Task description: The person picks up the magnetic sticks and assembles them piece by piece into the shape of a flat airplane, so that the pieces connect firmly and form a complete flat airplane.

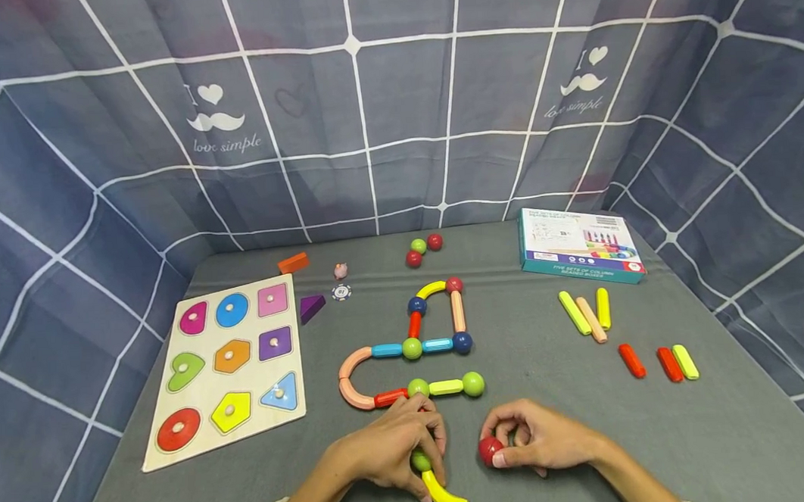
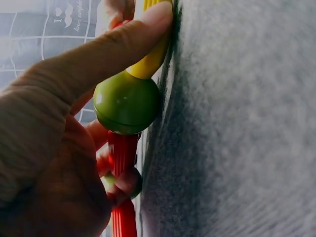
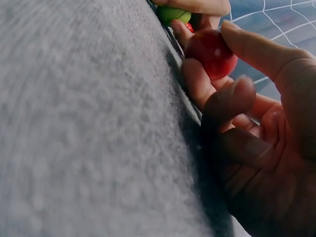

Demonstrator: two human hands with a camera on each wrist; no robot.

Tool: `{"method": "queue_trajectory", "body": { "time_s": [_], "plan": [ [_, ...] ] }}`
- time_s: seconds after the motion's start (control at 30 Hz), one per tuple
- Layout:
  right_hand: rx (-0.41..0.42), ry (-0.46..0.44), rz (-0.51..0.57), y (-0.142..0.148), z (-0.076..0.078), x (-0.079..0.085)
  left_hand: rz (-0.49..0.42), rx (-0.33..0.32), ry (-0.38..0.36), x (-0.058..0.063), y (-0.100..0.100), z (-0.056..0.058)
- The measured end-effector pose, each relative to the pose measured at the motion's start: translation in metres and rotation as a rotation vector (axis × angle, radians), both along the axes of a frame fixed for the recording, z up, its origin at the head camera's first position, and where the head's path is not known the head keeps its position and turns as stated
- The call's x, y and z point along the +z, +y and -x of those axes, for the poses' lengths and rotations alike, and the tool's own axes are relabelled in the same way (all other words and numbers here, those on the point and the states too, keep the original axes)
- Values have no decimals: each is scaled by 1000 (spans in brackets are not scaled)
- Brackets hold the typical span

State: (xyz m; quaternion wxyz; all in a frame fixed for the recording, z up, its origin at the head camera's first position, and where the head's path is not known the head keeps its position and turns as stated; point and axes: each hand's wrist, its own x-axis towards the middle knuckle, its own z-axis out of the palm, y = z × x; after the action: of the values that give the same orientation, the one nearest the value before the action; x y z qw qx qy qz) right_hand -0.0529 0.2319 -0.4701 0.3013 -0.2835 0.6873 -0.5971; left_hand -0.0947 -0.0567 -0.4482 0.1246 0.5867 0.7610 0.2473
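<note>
A chain of magnetic rods and balls lies on the grey cloth in the head view. Its near end has a green ball (image 1: pixel 420 460) joined to a yellow curved rod (image 1: pixel 447 497). My left hand (image 1: pixel 395 448) grips this end; in the left wrist view the thumb presses on the yellow rod (image 2: pixel 152 61), and the fingers reach round the green ball (image 2: pixel 127 102) and a red rod (image 2: pixel 122 153). To the right, my right hand (image 1: pixel 544 437) pinches a red ball (image 1: pixel 491 452) between thumb and fingers, also seen as a red ball (image 3: pixel 211 54) in the right wrist view.
A wooden shape puzzle board (image 1: pixel 293 378) lies at left, near an orange block (image 1: pixel 293 263) and a purple wedge (image 1: pixel 312 308). Loose balls (image 1: pixel 418 245) sit at the back. A toy box (image 1: pixel 579 243) stands back right, with several loose rods (image 1: pixel 591 319) in front of it.
</note>
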Motion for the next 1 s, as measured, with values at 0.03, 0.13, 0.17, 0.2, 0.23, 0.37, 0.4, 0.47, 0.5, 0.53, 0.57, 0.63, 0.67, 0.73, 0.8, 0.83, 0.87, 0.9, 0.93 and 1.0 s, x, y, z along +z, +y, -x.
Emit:
{"method": "queue_trajectory", "body": {
  "time_s": [0.03, 0.13, 0.17, 0.2, 0.23, 0.37, 0.4, 0.47, 0.5, 0.53, 0.57, 0.63, 0.67, 0.73, 0.8, 0.83, 0.87, 0.9, 0.93, 1.0],
  "plan": [
    [23, -21, 11, -1, 0, 0, -4, -1, -2, 0, 0, 0],
    [89, -81, 48, -3, 0, 1, -16, 1, -16, -2, -1, 2],
    [110, -102, 57, -4, -1, 2, -20, 4, -25, -3, -1, 2],
    [128, -123, 61, -5, -1, 2, -24, 8, -35, -4, -1, 3],
    [147, -140, 69, -6, -2, 2, -27, 12, -44, -4, -1, 3],
    [193, -170, 89, -10, -4, 1, -41, 31, -72, -6, -2, 4],
    [197, -172, 89, -12, -4, 0, -44, 35, -75, -6, -2, 5],
    [207, -165, 91, -14, -5, 0, -51, 41, -72, -7, -2, 5],
    [210, -162, 89, -15, -5, 0, -55, 43, -71, -7, -2, 5],
    [212, -159, 87, -16, -5, 0, -58, 44, -69, -7, -2, 5],
    [214, -157, 87, -17, -5, 0, -60, 45, -65, -7, -2, 5],
    [217, -161, 71, -18, -5, 0, -61, 46, -58, -7, -2, 5],
    [216, -170, 57, -18, -5, 1, -62, 45, -58, -7, -2, 5],
    [213, -181, 24, -18, -6, 2, -61, 45, -59, -6, -2, 6],
    [209, -184, -12, -18, -6, 3, -63, 45, -64, -6, -2, 6],
    [207, -184, -24, -18, -6, 3, -66, 45, -68, -6, -2, 6],
    [207, -180, -32, -18, -6, 3, -68, 45, -72, -7, -2, 6],
    [206, -175, -34, -18, -6, 3, -70, 46, -76, -7, -2, 6],
    [208, -165, -30, -19, -6, 3, -71, 46, -81, -7, -3, 7],
    [211, -143, -15, -20, -6, 2, -72, 47, -87, -7, -3, 7]
  ]
}}
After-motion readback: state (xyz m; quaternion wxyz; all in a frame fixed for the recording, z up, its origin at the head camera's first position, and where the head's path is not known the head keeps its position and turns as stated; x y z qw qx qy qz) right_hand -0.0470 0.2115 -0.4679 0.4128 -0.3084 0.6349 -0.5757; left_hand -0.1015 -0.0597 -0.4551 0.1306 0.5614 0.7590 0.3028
